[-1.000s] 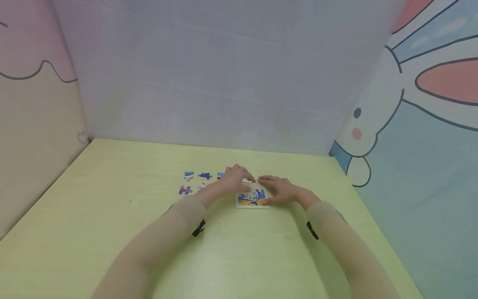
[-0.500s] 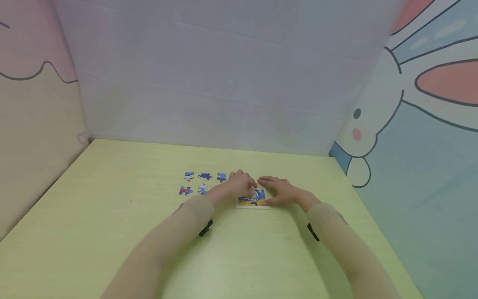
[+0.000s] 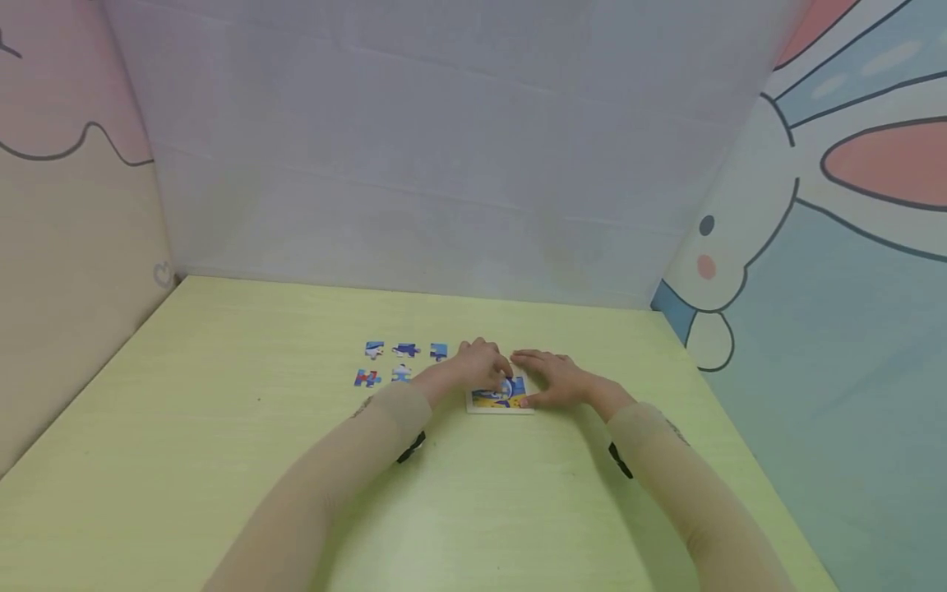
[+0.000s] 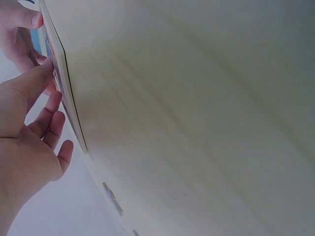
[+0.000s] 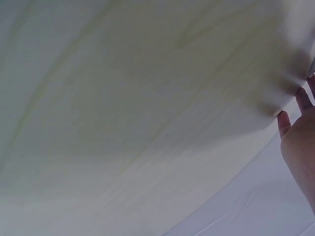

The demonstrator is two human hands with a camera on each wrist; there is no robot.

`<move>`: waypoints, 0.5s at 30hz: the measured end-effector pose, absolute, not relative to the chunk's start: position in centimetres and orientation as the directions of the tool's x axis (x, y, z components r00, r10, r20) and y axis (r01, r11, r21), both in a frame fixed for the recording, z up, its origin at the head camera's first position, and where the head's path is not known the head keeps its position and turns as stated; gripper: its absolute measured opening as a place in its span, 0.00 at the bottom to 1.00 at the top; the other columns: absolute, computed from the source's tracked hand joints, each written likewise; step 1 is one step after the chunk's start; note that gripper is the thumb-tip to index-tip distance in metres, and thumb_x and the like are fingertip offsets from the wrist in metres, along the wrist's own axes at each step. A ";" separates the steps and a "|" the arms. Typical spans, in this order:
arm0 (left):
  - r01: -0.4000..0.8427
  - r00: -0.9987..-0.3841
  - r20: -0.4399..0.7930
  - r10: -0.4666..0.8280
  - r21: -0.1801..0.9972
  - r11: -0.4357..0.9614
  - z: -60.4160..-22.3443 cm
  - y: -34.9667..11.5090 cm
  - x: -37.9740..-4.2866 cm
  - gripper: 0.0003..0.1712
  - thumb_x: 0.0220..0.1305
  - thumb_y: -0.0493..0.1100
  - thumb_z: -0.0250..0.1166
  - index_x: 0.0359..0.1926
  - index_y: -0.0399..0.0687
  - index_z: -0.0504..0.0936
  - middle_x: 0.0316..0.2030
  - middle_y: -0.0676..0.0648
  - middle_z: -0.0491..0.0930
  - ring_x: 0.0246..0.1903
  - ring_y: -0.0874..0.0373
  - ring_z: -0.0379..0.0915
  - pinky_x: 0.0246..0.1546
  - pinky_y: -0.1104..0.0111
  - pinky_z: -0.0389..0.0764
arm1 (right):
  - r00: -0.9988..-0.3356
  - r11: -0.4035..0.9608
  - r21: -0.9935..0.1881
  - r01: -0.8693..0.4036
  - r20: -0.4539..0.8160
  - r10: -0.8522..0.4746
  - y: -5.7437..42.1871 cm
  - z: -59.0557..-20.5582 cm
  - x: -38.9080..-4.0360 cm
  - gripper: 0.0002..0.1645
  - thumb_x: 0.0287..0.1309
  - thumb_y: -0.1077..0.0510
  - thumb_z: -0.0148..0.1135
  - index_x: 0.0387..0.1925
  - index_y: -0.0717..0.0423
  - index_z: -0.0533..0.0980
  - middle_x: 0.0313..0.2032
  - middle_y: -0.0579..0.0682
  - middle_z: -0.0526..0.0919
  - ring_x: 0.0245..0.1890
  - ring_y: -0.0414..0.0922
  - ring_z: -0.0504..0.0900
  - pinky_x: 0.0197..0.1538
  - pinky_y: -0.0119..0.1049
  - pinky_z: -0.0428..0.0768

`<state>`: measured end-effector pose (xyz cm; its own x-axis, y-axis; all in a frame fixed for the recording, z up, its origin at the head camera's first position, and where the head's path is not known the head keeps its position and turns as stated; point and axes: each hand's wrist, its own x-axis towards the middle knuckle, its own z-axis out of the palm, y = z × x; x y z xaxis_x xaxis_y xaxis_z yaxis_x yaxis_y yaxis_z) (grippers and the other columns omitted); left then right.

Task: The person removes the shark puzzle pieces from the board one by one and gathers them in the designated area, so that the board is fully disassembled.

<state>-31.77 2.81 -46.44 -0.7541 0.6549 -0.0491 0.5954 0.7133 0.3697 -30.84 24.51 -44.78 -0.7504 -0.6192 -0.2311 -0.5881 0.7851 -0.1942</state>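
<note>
In the head view a small puzzle board (image 3: pixel 500 411) with a pale frame and a blue and yellow picture lies flat on the table. My left hand (image 3: pixel 479 364) is over its upper left part, fingers bent down to the picture. Thumb and index finger pinch what seems to be a blue puzzle piece (image 3: pixel 508 380), mostly hidden by the fingers. My right hand (image 3: pixel 555 376) rests at the board's right side, thumb on its lower right and straight fingers along the far edge. The left wrist view shows the board (image 4: pixel 69 93) edge-on with fingertips of both hands against it.
Several loose puzzle pieces (image 3: pixel 405 350) lie in two rows left of the board. The yellowish table (image 3: pixel 473 501) meets a pale back wall (image 3: pixel 414 164). A rabbit picture (image 3: pixel 728 238) covers the right wall.
My left hand has moved slightly right and nearer, its thumb and index finger coming together over the picture. Loose pieces it covered now show. My right hand and the board have stayed in place.
</note>
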 end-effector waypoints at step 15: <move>0.577 -0.759 -0.038 0.650 0.423 0.699 -45.8 3.1 -31.7 0.18 0.56 0.50 0.69 0.49 0.62 0.80 0.41 0.55 0.75 0.46 0.57 0.64 0.52 0.57 0.61 | -0.762 0.803 -0.201 -0.561 -0.254 -0.595 24.5 -44.3 -30.5 0.51 0.54 0.34 0.60 0.72 0.48 0.53 0.72 0.49 0.52 0.72 0.53 0.51 0.66 0.62 0.50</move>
